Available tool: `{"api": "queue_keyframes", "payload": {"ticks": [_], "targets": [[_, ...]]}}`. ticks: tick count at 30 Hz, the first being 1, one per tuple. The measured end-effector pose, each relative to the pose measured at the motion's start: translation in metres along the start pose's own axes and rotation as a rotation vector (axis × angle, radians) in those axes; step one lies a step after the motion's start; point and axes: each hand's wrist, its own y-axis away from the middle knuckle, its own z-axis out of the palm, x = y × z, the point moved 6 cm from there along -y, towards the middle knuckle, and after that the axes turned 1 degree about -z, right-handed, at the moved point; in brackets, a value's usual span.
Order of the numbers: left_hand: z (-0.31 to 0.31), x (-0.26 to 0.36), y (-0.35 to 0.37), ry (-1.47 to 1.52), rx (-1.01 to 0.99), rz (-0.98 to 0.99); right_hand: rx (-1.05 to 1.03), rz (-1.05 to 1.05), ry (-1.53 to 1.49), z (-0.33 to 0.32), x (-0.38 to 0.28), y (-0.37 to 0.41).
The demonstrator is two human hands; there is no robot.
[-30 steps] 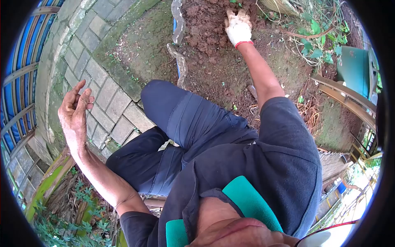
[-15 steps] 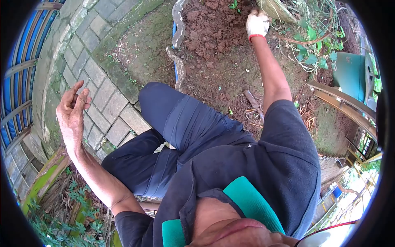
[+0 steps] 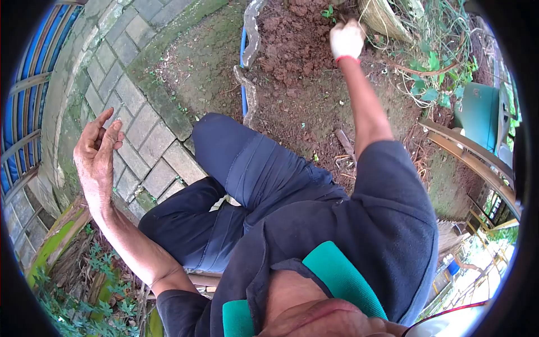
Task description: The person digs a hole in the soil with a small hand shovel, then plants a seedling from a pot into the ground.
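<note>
The loose reddish-brown soil (image 3: 289, 50) lies in a clumpy patch near the top of the view, with a small green plant (image 3: 328, 13) at its upper right. The right hand (image 3: 347, 41), in a white glove (image 3: 345, 47) with a red cuff (image 3: 347, 58), is at the right edge of this patch, near the plant and just beside a pale piece of wood (image 3: 387, 21). Its fingers are blurred and partly hidden, so I cannot tell how far they open or whether they hold anything. Tangled vines (image 3: 433, 63) spread right of the wood. Left of the soil runs a wavy grey edging (image 3: 253, 33) with a blue strip (image 3: 243, 101); beyond lie mossy ground (image 3: 196, 73) and paving bricks (image 3: 159, 143). The bare left hand (image 3: 95, 153) is raised well apart from the soil, thumb and forefinger slightly spread, other fingers curled, gripping nothing visible.
</note>
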Motion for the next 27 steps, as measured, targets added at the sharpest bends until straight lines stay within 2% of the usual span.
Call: {"api": "queue_keyframes", "payload": {"ticks": [1, 3, 5, 6, 7, 9, 12, 15, 16, 19, 20, 21, 23, 24, 27], "targets": [[-0.001, -0.001, 0.000, 0.012, 0.009, 0.003, -0.039, -0.026, 0.197, 0.009, -0.010, 0.012], [0.000, -0.004, 0.000, 0.016, 0.003, -0.009, 0.096, -0.386, -0.098, 0.011, -0.041, 0.037], [0.005, -0.005, -0.001, 0.011, -0.014, -0.032, 0.044, -0.499, -0.129, 0.012, -0.066, 0.040], [0.006, -0.005, -0.001, -0.006, -0.027, -0.024, -0.120, -0.452, -0.083, 0.021, -0.071, 0.033], [0.007, -0.005, 0.000, -0.023, -0.038, -0.016, -0.001, -0.451, -0.130, 0.031, -0.069, 0.027], [0.006, -0.005, 0.001, -0.026, -0.042, -0.008, 0.022, -0.360, -0.024, 0.091, -0.046, 0.011], [0.004, -0.004, 0.001, 0.006, -0.040, -0.016, -0.392, -0.186, 0.206, 0.076, -0.038, -0.010], [0.004, -0.004, 0.000, 0.009, -0.042, -0.019, -0.303, -0.162, 0.173, 0.061, -0.042, -0.006], [0.005, -0.006, 0.000, 0.010, -0.051, -0.028, -0.318, -0.258, 0.234, 0.071, -0.043, -0.005], [0.000, -0.007, -0.002, 0.021, -0.038, -0.015, -0.340, -0.004, 0.078, 0.085, -0.033, -0.027], [-0.003, -0.006, 0.000, 0.027, -0.023, -0.004, -0.550, -0.060, 0.044, 0.091, -0.032, -0.034], [-0.006, -0.005, 0.004, 0.037, -0.007, 0.004, -0.565, -0.011, 0.000, 0.085, -0.029, -0.036], [-0.013, -0.006, 0.010, 0.050, 0.003, 0.008, -0.591, 0.076, -0.090, 0.071, -0.028, -0.038], [-0.015, -0.007, 0.013, 0.056, 0.010, 0.007, -0.439, 0.040, -0.081, 0.073, -0.027, -0.033], [-0.012, -0.009, 0.020, 0.048, -0.014, 0.009, -0.284, -0.246, 0.076, 0.052, -0.047, 0.015]]}}
